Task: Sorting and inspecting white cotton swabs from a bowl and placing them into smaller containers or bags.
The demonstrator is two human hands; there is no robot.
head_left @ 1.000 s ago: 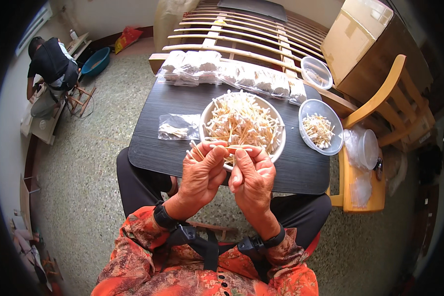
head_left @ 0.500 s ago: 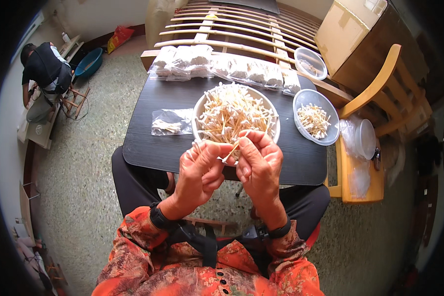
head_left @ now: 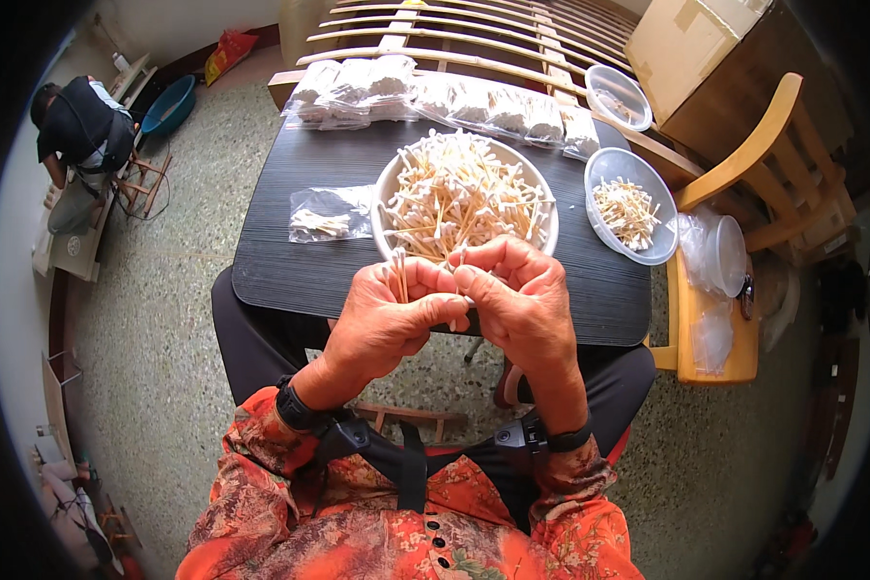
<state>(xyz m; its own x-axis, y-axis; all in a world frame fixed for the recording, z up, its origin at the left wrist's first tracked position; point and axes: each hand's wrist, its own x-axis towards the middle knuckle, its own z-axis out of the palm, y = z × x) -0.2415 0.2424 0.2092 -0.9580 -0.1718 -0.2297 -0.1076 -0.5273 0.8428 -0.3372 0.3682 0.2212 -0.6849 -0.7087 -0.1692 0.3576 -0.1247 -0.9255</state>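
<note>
The left hand (head_left: 382, 314) curls closely around a few cotton swabs (head_left: 400, 275), tips up; the right hand (head_left: 527, 304), fingertips almost meeting the left's, pinches a swab (head_left: 460, 256). The bowl (head_left: 552, 228), heaped with more, stands just beyond both. Should the left fingers loosen, the upright ones could slip to the floor (head_left: 396, 379) below; a brushing knuckle could spill the heap (head_left: 464, 188) onto the black table (head_left: 261, 280).

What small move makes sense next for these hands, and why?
Probably the right hand should add the swab it seems to pinch to the bunch of cotton swabs standing in the left hand, since both are close together at the near side of the bowl.
</note>
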